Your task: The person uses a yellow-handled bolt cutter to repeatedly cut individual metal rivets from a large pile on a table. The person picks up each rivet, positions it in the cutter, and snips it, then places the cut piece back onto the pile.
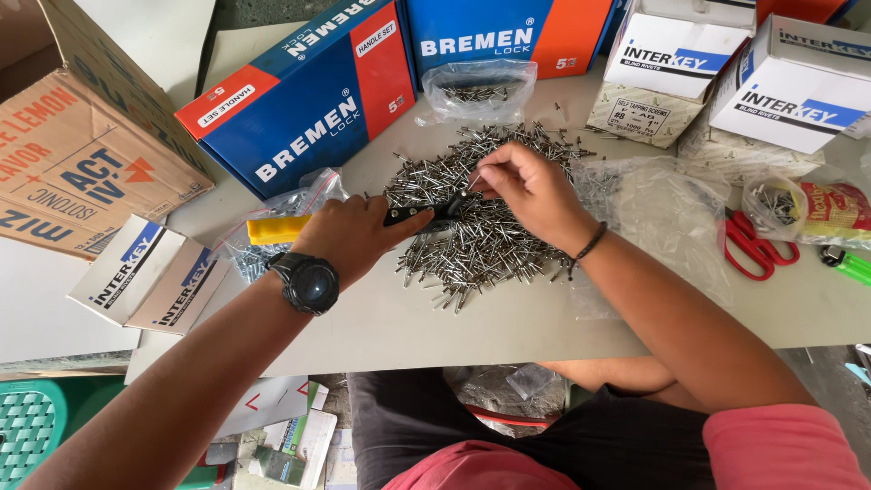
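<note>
Two hands met over the rivet pile. Left hand clenched the rivet tool, its long axis lying left-right, nose toward the right hand, whose fingertips pinched one rivet just beside the nose.

Rivet pile is spread mid-table, boxes ranged behind it. Scissors are laid right; small cartons left.

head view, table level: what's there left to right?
Brown carton → small white boxes → yellow-handled tool in left hand → rivet pile with right hand → red scissors → green lighter.
</note>
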